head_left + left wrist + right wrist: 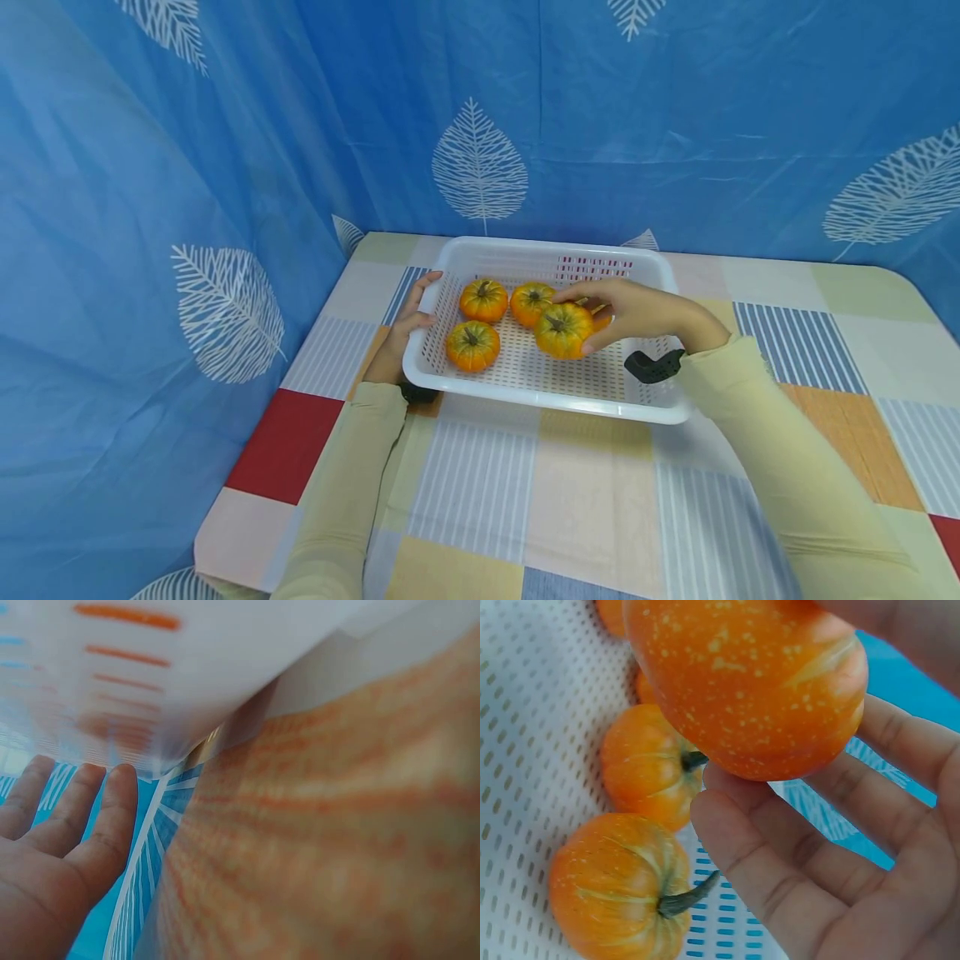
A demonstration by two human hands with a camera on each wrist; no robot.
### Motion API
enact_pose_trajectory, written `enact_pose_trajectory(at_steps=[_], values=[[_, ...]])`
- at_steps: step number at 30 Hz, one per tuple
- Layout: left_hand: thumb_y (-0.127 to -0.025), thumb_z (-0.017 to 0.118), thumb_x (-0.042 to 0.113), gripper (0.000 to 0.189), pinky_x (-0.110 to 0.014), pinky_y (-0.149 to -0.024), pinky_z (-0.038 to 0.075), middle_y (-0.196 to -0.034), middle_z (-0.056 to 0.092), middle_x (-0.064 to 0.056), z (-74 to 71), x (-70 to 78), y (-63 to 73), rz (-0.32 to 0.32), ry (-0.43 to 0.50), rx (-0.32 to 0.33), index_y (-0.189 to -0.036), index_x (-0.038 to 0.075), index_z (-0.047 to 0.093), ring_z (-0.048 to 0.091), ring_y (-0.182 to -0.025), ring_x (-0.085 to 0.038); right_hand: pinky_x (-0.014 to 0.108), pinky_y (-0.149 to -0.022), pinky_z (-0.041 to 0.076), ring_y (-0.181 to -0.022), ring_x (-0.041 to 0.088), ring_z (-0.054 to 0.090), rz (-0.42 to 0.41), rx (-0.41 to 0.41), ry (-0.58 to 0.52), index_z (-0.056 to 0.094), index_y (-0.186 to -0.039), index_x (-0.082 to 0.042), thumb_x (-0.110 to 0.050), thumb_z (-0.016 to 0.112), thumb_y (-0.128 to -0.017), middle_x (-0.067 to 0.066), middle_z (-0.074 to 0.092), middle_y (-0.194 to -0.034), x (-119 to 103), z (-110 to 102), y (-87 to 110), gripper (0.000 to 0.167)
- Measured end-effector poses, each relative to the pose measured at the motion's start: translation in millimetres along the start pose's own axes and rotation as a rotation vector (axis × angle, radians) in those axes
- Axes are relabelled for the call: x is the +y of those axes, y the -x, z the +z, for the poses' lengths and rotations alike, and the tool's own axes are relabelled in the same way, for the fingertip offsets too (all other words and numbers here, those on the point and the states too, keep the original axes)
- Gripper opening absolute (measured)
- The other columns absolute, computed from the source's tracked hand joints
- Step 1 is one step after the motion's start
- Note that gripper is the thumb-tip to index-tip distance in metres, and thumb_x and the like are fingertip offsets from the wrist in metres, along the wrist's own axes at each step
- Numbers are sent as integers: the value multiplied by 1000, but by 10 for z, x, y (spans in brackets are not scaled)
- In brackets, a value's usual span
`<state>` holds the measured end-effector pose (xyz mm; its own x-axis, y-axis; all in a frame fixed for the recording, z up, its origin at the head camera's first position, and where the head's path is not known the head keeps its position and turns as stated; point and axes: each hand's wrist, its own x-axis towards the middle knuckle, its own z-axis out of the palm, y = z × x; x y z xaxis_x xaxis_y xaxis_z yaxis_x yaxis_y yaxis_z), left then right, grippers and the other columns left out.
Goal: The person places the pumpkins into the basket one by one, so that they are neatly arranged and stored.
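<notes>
A white perforated plastic basket (525, 398) holds several small orange pumpkins. My right hand (626, 310) grips one pumpkin (562, 330) by its side, above the basket floor; its speckled underside fills the top of the right wrist view. To its left sit a pumpkin (531, 302), another pumpkin (483, 300) and a nearer pumpkin (472, 346), stems up. A bit of orange (603, 320) shows behind my right fingers, mostly hidden. My left hand (399, 333) rests at the basket's left rim. In the left wrist view its fingers (112, 814) lie fairly straight against the outer wall.
The basket stands on a table with a patchwork-check cloth (592, 517), near the back edge. A blue curtain (637, 117) with white leaf prints hangs behind and to the left. Dark wrist-mounted devices (652, 367) are on both wrists.
</notes>
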<state>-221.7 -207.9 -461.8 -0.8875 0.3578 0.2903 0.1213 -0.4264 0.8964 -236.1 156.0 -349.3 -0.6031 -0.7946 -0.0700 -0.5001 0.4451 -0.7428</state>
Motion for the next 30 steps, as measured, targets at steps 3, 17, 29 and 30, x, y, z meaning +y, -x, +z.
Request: enact_pose_trajectory(at_steps=[3,17,29,30], values=[[-83,35,2,72,-71,-125,2,-178,-3,-23,5,5,0,-7,-11,5,-150,30,37,3,-160,-49,59,-112,48,-137,49,56,18,-30,-13,55,-150,7,-6,86,-90,31,48,-159,21,5,-49,69],[-84,34,2,72,-71,-125,3,-177,-2,-25,12,15,6,-12,-22,7,-150,28,35,4,-159,-49,60,-113,47,-144,53,47,59,-148,-43,51,-155,7,-7,86,-90,33,41,-164,93,70,-311,75],[-84,33,1,72,-71,-125,4,-177,-1,-25,14,12,9,-14,-20,12,-149,30,36,5,-159,-50,62,-117,41,-147,53,44,122,-199,10,51,-157,3,-7,86,-90,28,42,-165,56,146,-468,77],[-84,33,1,71,-71,-125,5,-177,0,-25,14,10,7,-15,-17,15,-149,31,37,5,-159,-50,62,-117,41,-147,54,44,127,-202,10,50,-157,3,-7,86,-90,28,41,-166,58,152,-478,76]])
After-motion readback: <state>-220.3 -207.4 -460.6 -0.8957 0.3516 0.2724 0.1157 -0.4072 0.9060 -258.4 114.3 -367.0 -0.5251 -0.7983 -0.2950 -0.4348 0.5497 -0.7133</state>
